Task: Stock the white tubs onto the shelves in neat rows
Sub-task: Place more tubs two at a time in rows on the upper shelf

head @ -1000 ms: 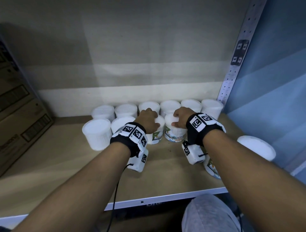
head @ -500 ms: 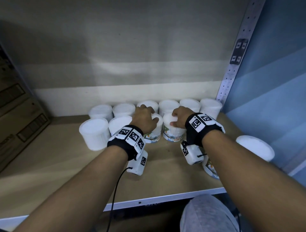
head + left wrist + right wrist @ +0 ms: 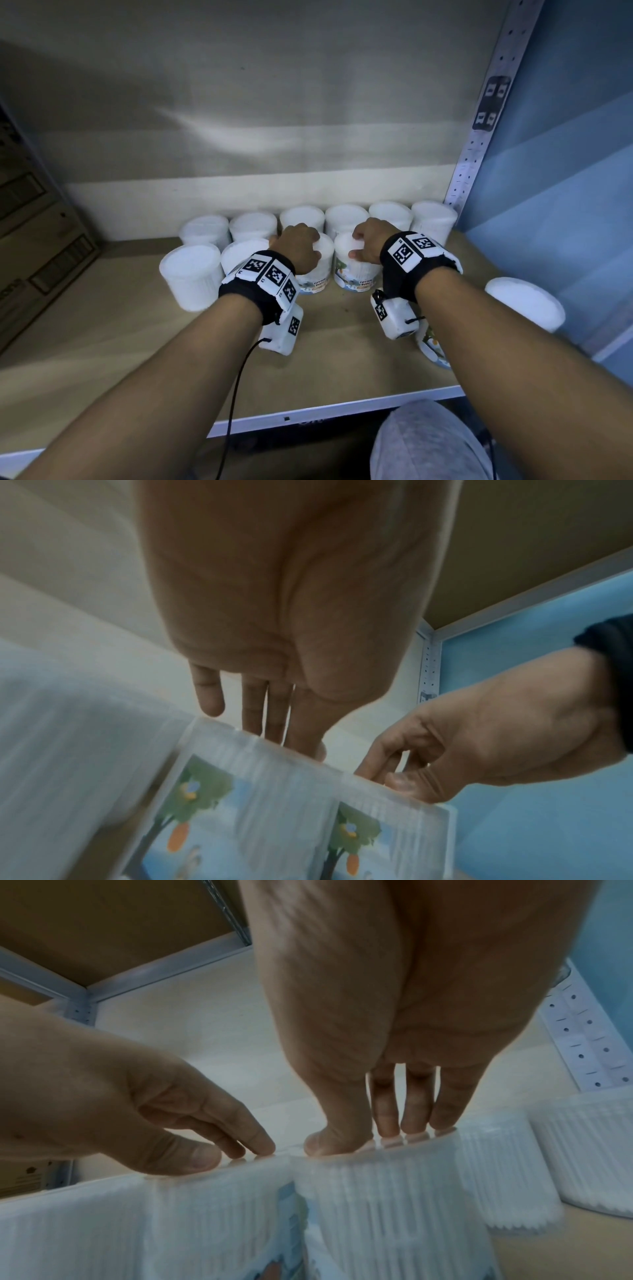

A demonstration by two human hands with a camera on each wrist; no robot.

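Observation:
Six white tubs (image 3: 342,216) line the back of the shelf (image 3: 102,329). In front stands a second row: two plain tubs (image 3: 190,270) on the left, then two labelled ones side by side. My left hand (image 3: 301,243) rests its fingers (image 3: 267,710) on the lid of the left labelled tub (image 3: 315,284). My right hand (image 3: 366,240) presses its fingertips (image 3: 387,1123) and thumb on the lid of the right labelled tub (image 3: 358,279). Neither hand wraps round a tub.
One more tub (image 3: 524,301) stands at the shelf's right edge, and another (image 3: 430,346) lies partly hidden under my right forearm. Cardboard boxes (image 3: 37,246) fill the left side. A perforated upright (image 3: 479,137) and a blue wall (image 3: 565,205) close the right.
Both hands have edged slightly toward the back row, staying on top of the two labelled tubs. The other tubs have not moved.

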